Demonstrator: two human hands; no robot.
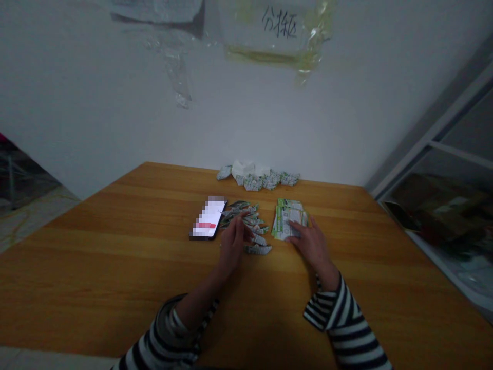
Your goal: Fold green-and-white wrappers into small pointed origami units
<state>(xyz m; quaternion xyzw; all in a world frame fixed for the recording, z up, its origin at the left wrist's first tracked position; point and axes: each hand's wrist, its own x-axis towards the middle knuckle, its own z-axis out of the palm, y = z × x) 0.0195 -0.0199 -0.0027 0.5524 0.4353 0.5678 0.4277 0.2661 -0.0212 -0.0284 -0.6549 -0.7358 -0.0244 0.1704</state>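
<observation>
My left hand (233, 244) rests with bunched fingers on a loose row of folded green-and-white paper pieces (246, 221) at the middle of the wooden table (96, 267). I cannot tell whether it grips any piece. My right hand (313, 242) lies on the near right corner of a flat stack of green-and-white printed sheets (287, 220), with the thumb on top. Farther back, a cluster of similar folded pieces (258, 178) lies near the wall, with some white paper (242, 168) among it.
A smartphone (208, 218) with a pixelated screen lies left of the folded row. Behind the table stands a white wall with a taped plastic sleeve (277, 31) bearing handwritten characters. A white-framed glass cabinet (435, 169) stands at the right, with floor at the left.
</observation>
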